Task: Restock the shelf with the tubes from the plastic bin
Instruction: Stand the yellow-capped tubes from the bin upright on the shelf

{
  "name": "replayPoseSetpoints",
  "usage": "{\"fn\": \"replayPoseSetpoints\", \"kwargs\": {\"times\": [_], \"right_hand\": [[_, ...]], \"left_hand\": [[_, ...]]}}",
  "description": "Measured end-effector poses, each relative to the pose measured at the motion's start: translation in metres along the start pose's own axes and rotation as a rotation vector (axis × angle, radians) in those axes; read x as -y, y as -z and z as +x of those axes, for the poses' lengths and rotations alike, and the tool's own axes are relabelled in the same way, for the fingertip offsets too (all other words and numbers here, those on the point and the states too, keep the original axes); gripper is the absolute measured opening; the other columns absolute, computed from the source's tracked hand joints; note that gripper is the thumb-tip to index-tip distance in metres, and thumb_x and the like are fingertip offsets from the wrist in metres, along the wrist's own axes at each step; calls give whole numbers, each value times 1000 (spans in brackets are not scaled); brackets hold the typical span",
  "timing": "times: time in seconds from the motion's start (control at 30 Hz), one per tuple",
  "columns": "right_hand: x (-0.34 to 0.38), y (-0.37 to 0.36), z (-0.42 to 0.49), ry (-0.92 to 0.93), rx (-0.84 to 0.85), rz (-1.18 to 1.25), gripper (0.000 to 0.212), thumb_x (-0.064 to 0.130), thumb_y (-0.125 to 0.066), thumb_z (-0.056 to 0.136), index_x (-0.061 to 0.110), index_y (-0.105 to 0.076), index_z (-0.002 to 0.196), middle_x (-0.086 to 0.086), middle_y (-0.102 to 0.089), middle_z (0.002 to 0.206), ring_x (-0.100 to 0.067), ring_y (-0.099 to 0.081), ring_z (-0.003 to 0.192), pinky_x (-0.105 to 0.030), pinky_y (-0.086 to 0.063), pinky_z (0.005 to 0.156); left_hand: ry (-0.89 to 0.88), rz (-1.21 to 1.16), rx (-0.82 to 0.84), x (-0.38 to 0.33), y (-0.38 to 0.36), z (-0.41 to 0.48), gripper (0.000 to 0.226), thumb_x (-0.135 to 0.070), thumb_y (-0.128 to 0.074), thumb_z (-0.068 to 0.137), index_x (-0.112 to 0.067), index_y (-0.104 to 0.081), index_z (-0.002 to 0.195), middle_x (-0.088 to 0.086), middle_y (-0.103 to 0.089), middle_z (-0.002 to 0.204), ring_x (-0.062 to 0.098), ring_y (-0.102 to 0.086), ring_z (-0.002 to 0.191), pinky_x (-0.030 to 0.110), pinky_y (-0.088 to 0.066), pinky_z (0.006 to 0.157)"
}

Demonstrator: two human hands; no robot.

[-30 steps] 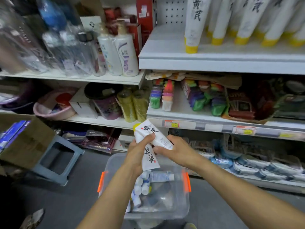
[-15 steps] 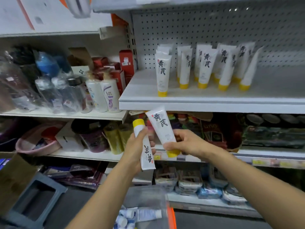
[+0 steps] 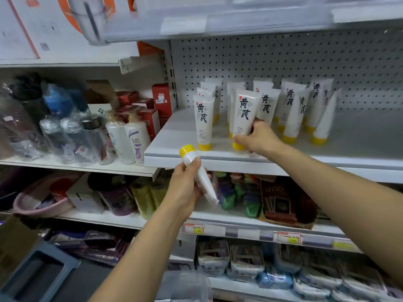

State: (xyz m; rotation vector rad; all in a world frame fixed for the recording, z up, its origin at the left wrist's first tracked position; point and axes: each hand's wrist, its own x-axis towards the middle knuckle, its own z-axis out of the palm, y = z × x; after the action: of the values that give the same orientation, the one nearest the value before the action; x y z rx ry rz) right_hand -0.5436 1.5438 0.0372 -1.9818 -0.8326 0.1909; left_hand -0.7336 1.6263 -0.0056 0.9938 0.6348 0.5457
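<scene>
On the front of the white shelf [image 3: 174,144], one tube [image 3: 244,112] stood cap-down, with the right hand [image 3: 258,139] clamped round its lower body and the thumb by the yellow cap. Like tubes [image 3: 292,114] stood in rows just behind. Below the shelf edge, the left hand [image 3: 185,189] gripped a second tube [image 3: 197,172], tilted with its cap uppermost. The plastic bin [image 3: 185,286] lay blurred at the bottom edge.

The person is showing two bare forearms, slim and smooth, each lying uncovered from the wrist to where the picture's edge is cutting it off. The left hand [image 3: 185,188] and the right hand [image 3: 255,140] are appearing bare as well, fingers and wrists alike.
</scene>
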Motion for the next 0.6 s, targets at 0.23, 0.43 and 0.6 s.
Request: {"fn": "replayPoseSetpoints", "kwargs": {"times": [0.23, 0.43, 0.6], "right_hand": [[-10, -13, 13, -20, -31, -105, 55, 23, -73, 83, 10, -48, 130, -10, -61, 128, -27, -59, 113, -26, -46, 86], [-14, -14, 14, -26, -15, -111, 58, 24, -74, 81, 10, -45, 130, -9, -60, 128, -26, -58, 115, -27, -44, 87], [-17, -10, -6, -26, -161, -172, 63, 29, -72, 83, 5, -36, 128, -14, -50, 128, -32, -53, 115, -36, -46, 88]], "left_hand": [[-40, 64, -40, 4, -11, 7, 44, -26, -63, 91, -9, -45, 128, 17, -59, 113, 38, -61, 101, 32, -55, 63], [-73, 117, -19, 6, -8, 3, 44, -23, -66, 88, -14, -48, 127, 6, -61, 104, 18, -62, 86, 30, -54, 68], [-43, 188, -10, 5, -6, -1, 45, -34, -70, 84, -9, -58, 121, 21, -66, 111, 26, -63, 85, 48, -57, 81]]}}
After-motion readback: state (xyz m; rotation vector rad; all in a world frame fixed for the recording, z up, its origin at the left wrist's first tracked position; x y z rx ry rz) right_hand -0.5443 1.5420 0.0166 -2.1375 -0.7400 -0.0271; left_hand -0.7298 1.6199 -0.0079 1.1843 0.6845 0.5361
